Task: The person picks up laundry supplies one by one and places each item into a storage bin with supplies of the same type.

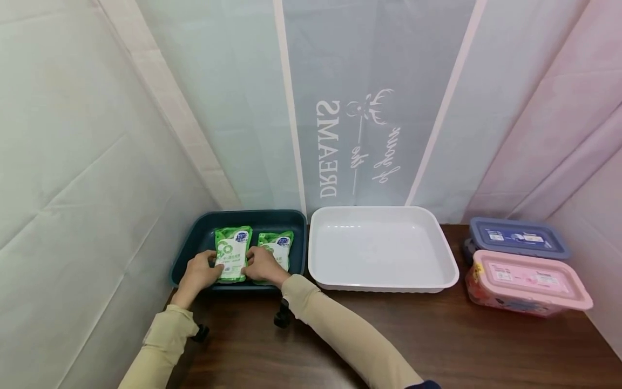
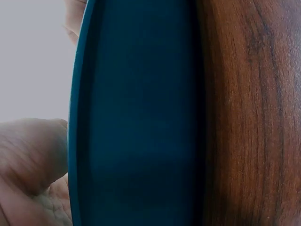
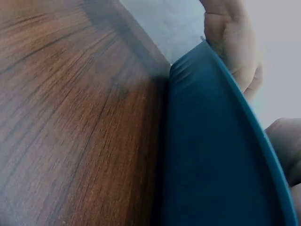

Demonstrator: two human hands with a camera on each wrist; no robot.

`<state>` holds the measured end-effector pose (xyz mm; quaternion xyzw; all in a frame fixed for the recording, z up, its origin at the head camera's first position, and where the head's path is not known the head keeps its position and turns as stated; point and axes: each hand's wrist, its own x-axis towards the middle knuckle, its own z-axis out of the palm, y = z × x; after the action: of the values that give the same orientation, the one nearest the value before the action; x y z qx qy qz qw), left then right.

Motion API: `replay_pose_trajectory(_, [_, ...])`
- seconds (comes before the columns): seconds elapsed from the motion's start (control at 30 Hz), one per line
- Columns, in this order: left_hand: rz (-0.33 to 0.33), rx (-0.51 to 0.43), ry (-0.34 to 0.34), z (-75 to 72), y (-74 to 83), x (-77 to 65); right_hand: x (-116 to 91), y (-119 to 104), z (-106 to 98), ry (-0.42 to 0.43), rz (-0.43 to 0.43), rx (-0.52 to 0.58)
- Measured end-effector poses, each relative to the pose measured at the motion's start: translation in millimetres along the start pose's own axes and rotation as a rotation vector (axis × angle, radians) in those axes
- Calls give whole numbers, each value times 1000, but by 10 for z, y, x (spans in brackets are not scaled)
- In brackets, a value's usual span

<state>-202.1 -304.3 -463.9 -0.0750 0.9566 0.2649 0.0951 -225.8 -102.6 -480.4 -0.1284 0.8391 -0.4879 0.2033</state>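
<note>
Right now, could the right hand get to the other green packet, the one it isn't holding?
Probably yes. The right hand grips the left green packet, and the second green packet lies right beside it in the dark tray, nothing covering it.

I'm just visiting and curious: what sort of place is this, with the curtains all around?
Probably a small staged work booth, not a home kitchen. A wooden table is closed in by hanging curtains, and it holds a dark tray, a white tray and lidded boxes.
</note>
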Motion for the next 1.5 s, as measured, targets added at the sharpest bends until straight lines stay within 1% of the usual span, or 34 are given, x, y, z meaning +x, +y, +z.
replay_pose_trajectory(0.2, [-24, 24, -35, -38, -26, 58, 48, 16, 23, -18, -19, -52])
replay_pose_trajectory(0.3, [-35, 39, -52, -43, -43, 79, 80, 41, 41, -37, -27, -56])
replay_pose_trajectory(0.5, [-46, 57, -68, -39, -61, 119, 126, 86, 60, -41, -46, -20])
replay_pose_trajectory(0.73, [-27, 91, -66, -4, -76, 137, 174, 116, 65, -51, -35, 19])
replay_pose_trajectory(0.83, [-24, 91, -77, 1, -81, 149, 187, 133, 64, -46, -46, -14])
replay_pose_trajectory(0.93, [-26, 93, -86, 2, -67, 153, 177, 157, 66, -35, -75, -88])
replay_pose_trajectory(1.03, [-39, 85, -92, 23, -47, 148, 148, 180, 70, -24, -83, -137])
replay_pose_trajectory(1.17, [-51, 79, -87, 67, -49, 126, 109, 189, 72, -12, -82, -158])
replay_pose_trajectory(1.23, [-48, 82, -84, 72, -52, 117, 101, 188, 69, 0, -96, -168])
replay_pose_trajectory(1.37, [-41, 82, -78, 39, -55, 116, 99, 166, 51, 20, -137, -211])
replay_pose_trajectory(1.5, [-40, 73, -77, 9, -50, 115, 77, 131, 32, 38, -177, -224])
